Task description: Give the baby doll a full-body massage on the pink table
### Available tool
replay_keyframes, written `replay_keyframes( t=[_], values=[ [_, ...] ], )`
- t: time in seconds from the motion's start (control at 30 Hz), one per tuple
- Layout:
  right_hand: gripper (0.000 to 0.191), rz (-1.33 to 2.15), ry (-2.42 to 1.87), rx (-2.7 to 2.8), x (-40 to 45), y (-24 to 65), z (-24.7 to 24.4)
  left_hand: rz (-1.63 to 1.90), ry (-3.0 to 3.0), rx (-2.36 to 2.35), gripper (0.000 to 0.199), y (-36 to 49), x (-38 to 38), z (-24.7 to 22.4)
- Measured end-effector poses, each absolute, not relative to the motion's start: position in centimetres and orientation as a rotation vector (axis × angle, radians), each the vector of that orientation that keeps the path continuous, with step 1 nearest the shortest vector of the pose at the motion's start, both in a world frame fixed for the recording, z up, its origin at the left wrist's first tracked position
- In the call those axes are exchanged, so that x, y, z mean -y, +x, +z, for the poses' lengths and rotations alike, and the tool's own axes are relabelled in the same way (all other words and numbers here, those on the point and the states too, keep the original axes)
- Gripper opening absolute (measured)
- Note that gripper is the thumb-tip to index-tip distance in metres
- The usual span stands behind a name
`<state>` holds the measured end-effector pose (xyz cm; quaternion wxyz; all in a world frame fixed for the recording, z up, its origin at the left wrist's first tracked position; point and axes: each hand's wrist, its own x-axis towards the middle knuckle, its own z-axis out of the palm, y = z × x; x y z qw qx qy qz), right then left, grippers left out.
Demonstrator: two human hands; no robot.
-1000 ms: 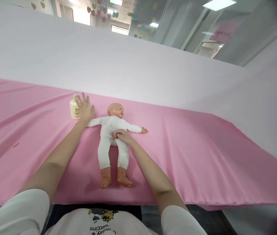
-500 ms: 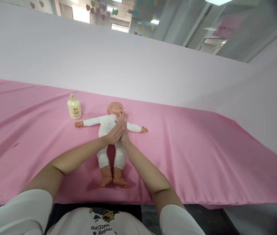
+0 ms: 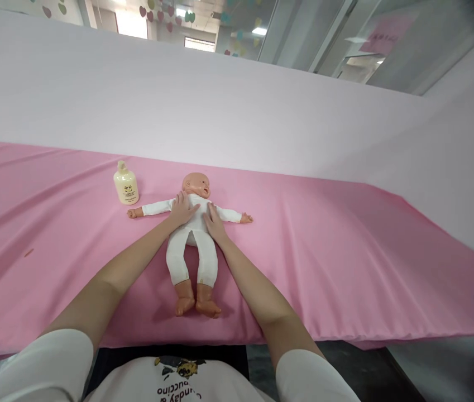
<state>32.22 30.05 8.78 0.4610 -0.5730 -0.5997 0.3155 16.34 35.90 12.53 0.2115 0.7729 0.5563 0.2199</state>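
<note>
A baby doll [image 3: 197, 220] in a white suit lies on its back on the pink cloth, arms spread out, head at the far end and bare feet towards me. My left hand [image 3: 183, 209] rests on the left side of its chest, fingers apart, thumb pointing inwards. On the right side of the chest lies my right hand [image 3: 215, 222], its fingers stretched towards the doll's shoulder. Neither hand grips anything. The doll's face is turned to the right.
A cream pump bottle [image 3: 127, 185] stands beyond the doll's outstretched arm on the left. Pink cloth [image 3: 324, 251] covers the table. Behind it rises a white wall [image 3: 240, 111] with glass above. A small brown mark [image 3: 29, 253] shows at the left.
My hands were pressed palm to palm above the doll's body. They have parted and come down onto the two sides of its chest. The view has shifted slightly.
</note>
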Motion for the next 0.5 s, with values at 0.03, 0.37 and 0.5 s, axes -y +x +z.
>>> replay_keyframes(
  t=[0.03,0.37,0.5],
  values=[
    [0.076,0.786,-1.427,1.405,-30.2,32.4,8.4,0.594,2.106,-1.619,0.095,16.6,-36.4,12.8],
    [0.065,0.763,-1.324,1.204,-30.5,32.4,7.2,0.620,1.753,-1.632,0.082,16.8,-41.0,14.7],
    [0.064,0.969,-1.151,1.049,-31.3,33.0,7.3,0.823,1.569,-1.515,0.082,16.8,-40.6,15.0]
  ],
)
